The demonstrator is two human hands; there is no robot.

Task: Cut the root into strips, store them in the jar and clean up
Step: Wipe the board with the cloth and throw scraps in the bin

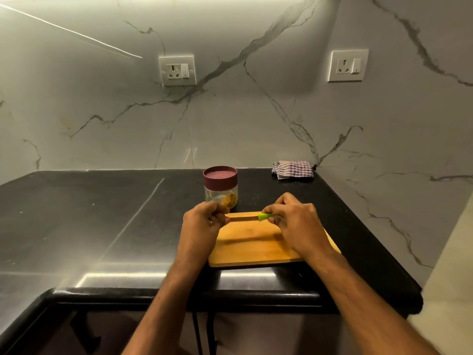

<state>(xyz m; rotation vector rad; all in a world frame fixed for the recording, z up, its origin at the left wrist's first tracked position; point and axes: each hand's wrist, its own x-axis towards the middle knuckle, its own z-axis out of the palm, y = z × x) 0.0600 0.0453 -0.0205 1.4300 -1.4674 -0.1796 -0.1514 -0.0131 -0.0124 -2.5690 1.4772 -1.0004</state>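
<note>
- Nearest to us, our two forearms reach over the front edge of the black stone countertop [76, 216] towards the wooden cutting board [256, 242].
- Our right hand [294, 219] is above the far part of the cutting board and its fingers pinch the green handle of a knife [265, 216].
- The blade of the knife goes to the left, level above the far edge of the cutting board.
- Our left hand [202, 221] is at the far left corner of the cutting board, with fingers curled at the tip of the blade; we cannot tell if it really grips the blade.
- Just behind the cutting board stands the jar [221, 193] with its maroon lid [220, 176] on it, and yellow root strips [229, 199] lie inside.
- Further behind the cutting board, to the right, a checked cloth [293, 169] lies in the corner at the marble wall.
</note>
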